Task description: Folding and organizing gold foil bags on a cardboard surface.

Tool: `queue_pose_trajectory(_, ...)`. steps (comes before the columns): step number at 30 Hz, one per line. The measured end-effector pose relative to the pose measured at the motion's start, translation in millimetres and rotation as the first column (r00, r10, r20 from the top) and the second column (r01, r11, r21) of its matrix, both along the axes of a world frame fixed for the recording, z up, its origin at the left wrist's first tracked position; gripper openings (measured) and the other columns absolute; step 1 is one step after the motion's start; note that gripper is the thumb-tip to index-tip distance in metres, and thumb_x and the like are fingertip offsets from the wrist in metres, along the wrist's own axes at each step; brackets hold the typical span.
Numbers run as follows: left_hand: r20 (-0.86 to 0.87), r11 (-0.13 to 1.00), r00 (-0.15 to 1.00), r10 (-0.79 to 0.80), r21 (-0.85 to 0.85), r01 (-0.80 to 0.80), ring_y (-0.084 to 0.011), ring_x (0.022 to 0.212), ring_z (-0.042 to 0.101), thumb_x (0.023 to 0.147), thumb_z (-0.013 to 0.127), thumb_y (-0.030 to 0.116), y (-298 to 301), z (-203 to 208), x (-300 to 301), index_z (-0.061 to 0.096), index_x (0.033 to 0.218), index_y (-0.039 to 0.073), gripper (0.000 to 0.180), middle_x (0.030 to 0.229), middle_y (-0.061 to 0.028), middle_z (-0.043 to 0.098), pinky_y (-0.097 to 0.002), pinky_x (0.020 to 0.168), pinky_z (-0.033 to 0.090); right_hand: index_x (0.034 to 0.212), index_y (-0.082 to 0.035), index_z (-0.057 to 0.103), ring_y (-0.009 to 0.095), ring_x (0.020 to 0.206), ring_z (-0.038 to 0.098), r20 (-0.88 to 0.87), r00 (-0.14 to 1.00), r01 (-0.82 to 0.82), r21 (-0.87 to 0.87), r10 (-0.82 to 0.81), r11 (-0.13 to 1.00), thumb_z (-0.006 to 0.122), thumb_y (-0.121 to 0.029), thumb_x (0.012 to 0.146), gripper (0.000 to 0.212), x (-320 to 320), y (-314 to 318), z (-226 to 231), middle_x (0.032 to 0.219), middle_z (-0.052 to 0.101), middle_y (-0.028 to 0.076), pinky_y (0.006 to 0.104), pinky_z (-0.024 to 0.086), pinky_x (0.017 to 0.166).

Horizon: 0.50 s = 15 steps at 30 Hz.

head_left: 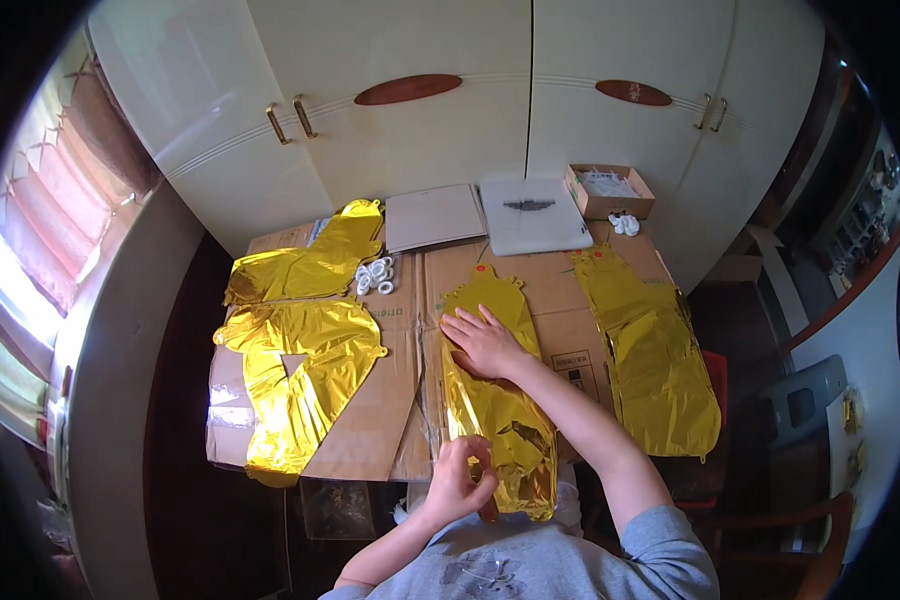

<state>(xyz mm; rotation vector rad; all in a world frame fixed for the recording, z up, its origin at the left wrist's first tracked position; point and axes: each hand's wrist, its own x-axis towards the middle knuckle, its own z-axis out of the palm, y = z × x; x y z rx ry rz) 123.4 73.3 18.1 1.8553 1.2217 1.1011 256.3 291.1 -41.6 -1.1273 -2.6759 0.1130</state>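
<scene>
A flat, uninflated gold foil balloon (500, 410) lies lengthwise in front of me on the cardboard, its near end reaching the table's edge by my body. My right hand (485, 343) rests on its upper part, palm down, fingers stretched out and spread. Down at the balloon's near left edge, my left hand (460, 482) is closed, thumb and fingers curled together. Whether foil or something small is pinched there is hidden by the fingers. Another flat gold foil balloon (650, 350) lies to the right. Two more, an upper foil piece (305, 260) and a lower crumpled one (300, 385), lie at the left.
Flattened cardboard (370, 420) covers the table. Along its back are a grey flat panel (435, 218), a pale translucent sheet (535, 215) and an open box (610, 192). White rings (375, 275) and a white bundle (624, 225) lie nearby. Cabinets (420, 140) stand behind; a wooden chair (820, 540) is at right.
</scene>
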Motion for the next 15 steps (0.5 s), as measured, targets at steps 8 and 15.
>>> queue_pose_trajectory(8, 0.025, 0.997, 0.997, -0.075, 0.008, 0.074, -0.0288, 0.086, 0.055, 0.072, 0.063, 0.004, 11, 5, 15, 0.051, 0.106, 0.003, 0.036, 0.084, -0.0074, 0.058, -0.0405, 0.083, 0.042, 0.142, -0.012, 0.044, 0.025, 0.141, 0.033, -0.100, 0.995, 0.010, 0.093, -0.001, 0.996, 0.050, -0.039, 0.095, 0.054, 5, 8, -9, 0.147, 0.044, 0.007, 0.0491, 0.020, 0.117)
queue_pose_trajectory(15, -0.150, 0.979, 0.973, -0.175, 0.076, 0.188, -0.0284, 0.084, 0.057, 0.069, 0.064, 0.004, 28, 1, 26, 0.054, 0.102, 0.005, 0.034, 0.082, -0.0075, 0.058, -0.0402, 0.082, 0.043, 0.116, -0.006, 0.055, 0.023, 0.087, 0.067, -0.383, 0.850, 0.070, -0.596, -0.360, 0.800, 0.063, -0.036, 0.089, 0.042, 47, -62, 61, 0.095, 0.070, 0.010, 0.0368, 0.051, 0.078)
